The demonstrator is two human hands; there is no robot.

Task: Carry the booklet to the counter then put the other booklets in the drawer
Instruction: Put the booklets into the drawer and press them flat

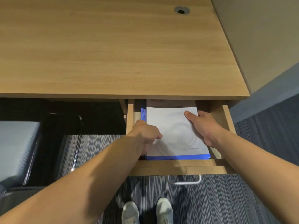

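A stack of white booklets with blue edges lies inside the open wooden drawer under the counter. My left hand grips the stack's left edge, thumb on top and fingers curled under it. My right hand holds the right edge, with the thumb flat on the top cover and the fingers down the side. The far end of the stack is hidden under the counter's front edge. No booklet lies on the visible counter top.
The drawer's metal handle sticks out toward me above the striped carpet. A dark chair with a grey seat stands at the left. A cable hole sits at the counter's back right. A wall closes the right side.
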